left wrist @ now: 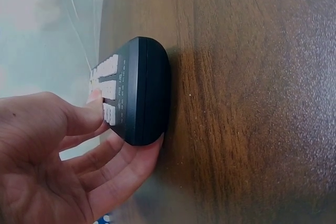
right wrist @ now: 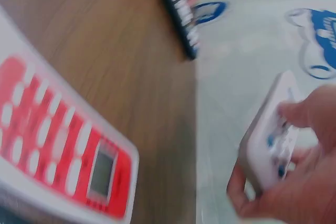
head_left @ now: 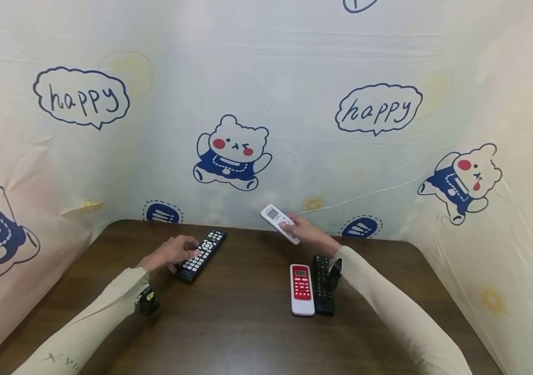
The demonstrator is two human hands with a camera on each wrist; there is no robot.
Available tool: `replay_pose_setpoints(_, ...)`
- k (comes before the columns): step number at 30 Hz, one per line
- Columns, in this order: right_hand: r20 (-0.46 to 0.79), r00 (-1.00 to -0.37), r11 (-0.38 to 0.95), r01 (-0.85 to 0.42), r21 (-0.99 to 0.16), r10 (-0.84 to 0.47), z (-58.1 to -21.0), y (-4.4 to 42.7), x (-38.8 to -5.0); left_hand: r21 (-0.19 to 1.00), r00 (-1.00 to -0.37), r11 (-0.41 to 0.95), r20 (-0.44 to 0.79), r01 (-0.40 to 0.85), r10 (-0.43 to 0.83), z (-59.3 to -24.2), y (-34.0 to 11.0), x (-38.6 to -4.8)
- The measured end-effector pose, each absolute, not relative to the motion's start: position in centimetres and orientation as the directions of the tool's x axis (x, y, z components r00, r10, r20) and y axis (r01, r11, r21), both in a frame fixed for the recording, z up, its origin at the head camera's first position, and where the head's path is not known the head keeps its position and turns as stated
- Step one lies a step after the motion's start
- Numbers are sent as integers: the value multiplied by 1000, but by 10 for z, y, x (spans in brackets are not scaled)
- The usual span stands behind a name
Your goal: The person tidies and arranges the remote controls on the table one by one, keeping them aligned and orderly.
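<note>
My left hand [head_left: 173, 252] grips a long black remote control [head_left: 202, 256] with white buttons at the left of the table. In the left wrist view the thumb lies on its buttons and the other fingers curl beneath its edge. With my right hand [head_left: 311, 230] I hold a white remote control [head_left: 279, 223] with a small screen above the table's far edge, thumb on its face. Below my right wrist a red and white remote control [head_left: 302, 289] lies face up. Beside it is a second black remote control [head_left: 324, 286], partly hidden by the wrist camera.
The brown wooden table [head_left: 229, 323] carries all the lying remotes. A pale curtain [head_left: 294, 78] printed with bears and "happy" bubbles hangs right behind the table's far edge and along both sides.
</note>
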State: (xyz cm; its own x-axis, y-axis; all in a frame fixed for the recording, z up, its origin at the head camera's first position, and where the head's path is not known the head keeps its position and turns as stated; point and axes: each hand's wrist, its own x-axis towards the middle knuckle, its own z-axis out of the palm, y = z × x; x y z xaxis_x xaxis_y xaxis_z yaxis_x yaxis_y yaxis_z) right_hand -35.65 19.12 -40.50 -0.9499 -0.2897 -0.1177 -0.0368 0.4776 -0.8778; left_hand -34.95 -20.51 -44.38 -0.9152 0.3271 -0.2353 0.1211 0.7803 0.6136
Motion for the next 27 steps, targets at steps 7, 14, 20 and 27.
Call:
replay_pose_setpoints(7,-224,-957,334,154,-930,-182,-391,206,-360,597,-918,796,-252,103,308,-442,-205,-350)
replay_pose_setpoints(14,-292,-942,184,262,-947,-164,-382,225,-352,589,-917,803,-267,87,295,-446,-205,-350)
replay_pose_setpoints(20,-330,-931,175,302,-937,-159,-377,246,-342,586,-917,806,-274,79,289,-447,-205,-351)
replay_pose_setpoints(27,-314,-936,204,280,-938,-161,-372,271,-328,596,-915,798,-269,88,301,-449,-206,-356)
